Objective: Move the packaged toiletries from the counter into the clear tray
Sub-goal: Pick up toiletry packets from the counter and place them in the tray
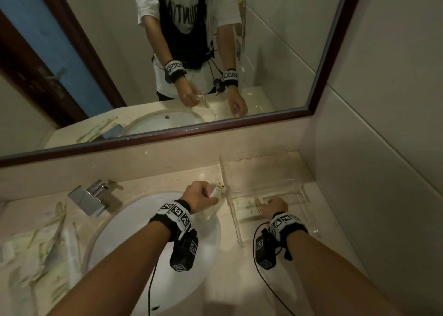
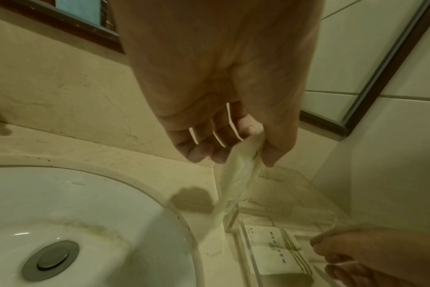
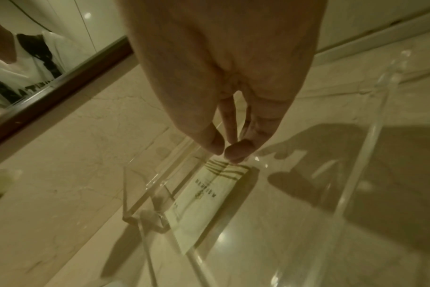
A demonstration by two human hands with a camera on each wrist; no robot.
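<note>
From the head view, the left hand (image 1: 201,196) is curled around a pale packet (image 1: 215,199), holding it over the right rim of the white sink (image 1: 134,219), just left of the clear tray (image 1: 299,188). The right hand (image 1: 273,206) reaches into the near part of that tray, fingertips down at a flat sachet (image 1: 249,208) lying on the tray floor. More packaged toiletries (image 1: 43,248) lie scattered on the worktop (image 1: 191,172) to the left of the sink, near the chrome tap (image 1: 90,198). A dark-framed mirror (image 1: 215,52) hangs on the far wall.

From the left wrist, the fingers (image 2: 197,149) and thumb pinch the packet's top, and the packet (image 2: 236,174) hangs down towards the tray corner (image 2: 231,215). The sachet (image 2: 275,250) lies inside the tray.

From the right wrist, thumb and fingertips (image 3: 236,151) are drawn together just over the striped end of the sachet (image 3: 209,196); whether they grip it I cannot tell. The tray wall (image 3: 145,174) stands to the left.
</note>
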